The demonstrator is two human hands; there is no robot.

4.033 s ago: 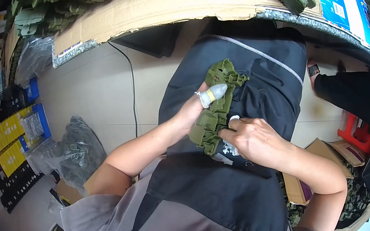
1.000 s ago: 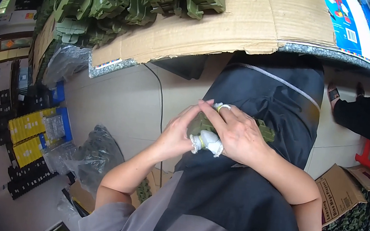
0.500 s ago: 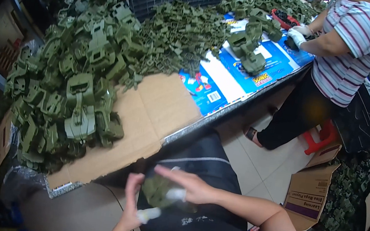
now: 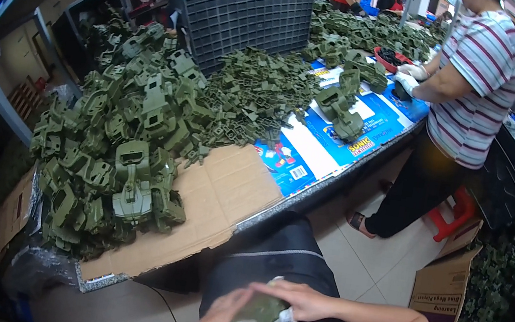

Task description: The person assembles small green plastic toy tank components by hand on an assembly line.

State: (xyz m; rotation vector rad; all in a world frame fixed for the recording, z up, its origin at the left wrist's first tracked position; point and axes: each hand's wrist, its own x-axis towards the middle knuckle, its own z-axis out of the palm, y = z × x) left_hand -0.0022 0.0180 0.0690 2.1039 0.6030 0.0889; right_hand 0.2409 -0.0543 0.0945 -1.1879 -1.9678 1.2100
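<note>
Above my lap, a dark green plastic part (image 4: 262,314) sits between my two hands; motion blur hides its exact shape. My left hand (image 4: 222,318) is closed around its near-left side, smeared by movement. Gripping the far-right side is my right hand (image 4: 304,301), its outstretched fingertips meeting those of the left. White wrappings cover some fingers on both hands. On the table to the left, a tall heap of green plastic toy vehicle bodies (image 4: 136,193) lies on a sheet of brown cardboard (image 4: 227,186).
Small green parts (image 4: 258,88) spread before a dark upright plastic crate (image 4: 246,16). Beyond the printed blue sheet (image 4: 310,165), a person in a striped shirt (image 4: 479,81) works with gloved hands. At right are a carton of green pieces (image 4: 437,294) and a red stool (image 4: 456,214).
My view has tilted up, showing more of the room. My hands have come closer together around the green part, the left now meeting the right at the fingertips.
</note>
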